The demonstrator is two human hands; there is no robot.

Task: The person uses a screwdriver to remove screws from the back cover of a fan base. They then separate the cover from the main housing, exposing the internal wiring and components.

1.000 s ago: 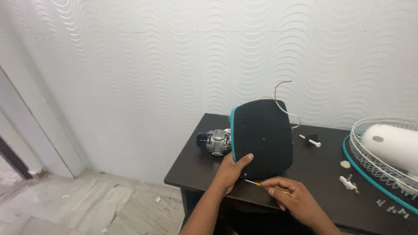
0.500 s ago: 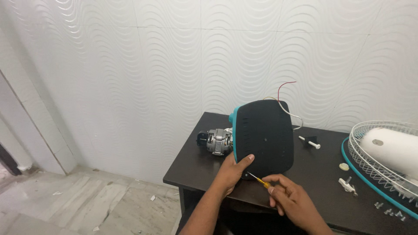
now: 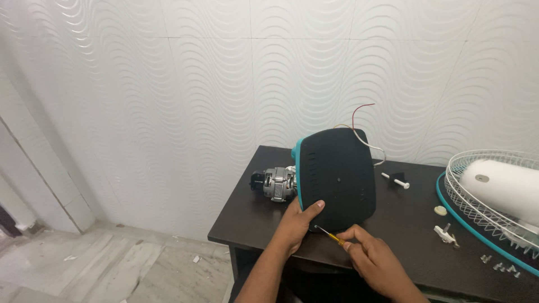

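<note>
A black fan base (image 3: 337, 177) with a teal rim stands on its edge on the dark table (image 3: 410, 224), its flat underside facing me. My left hand (image 3: 297, 224) grips its lower left corner, thumb on the black face. My right hand (image 3: 373, 261) holds a small yellow-handled screwdriver (image 3: 331, 236) whose tip touches the base's bottom edge. A silver motor (image 3: 275, 184) sticks out behind the base on the left. Red, yellow and white wires (image 3: 362, 126) rise from the top.
A white wire fan guard (image 3: 494, 216) with a teal ring and a white fan blade (image 3: 505, 188) lies at the table's right. Loose screws (image 3: 499, 264), a white bolt (image 3: 396, 180) and small plastic parts (image 3: 443, 233) are scattered near it. A wavy white wall stands behind.
My right hand with the screwdriver has shifted slightly left, bringing the tip to the base's bottom edge. The view has also drifted a little.
</note>
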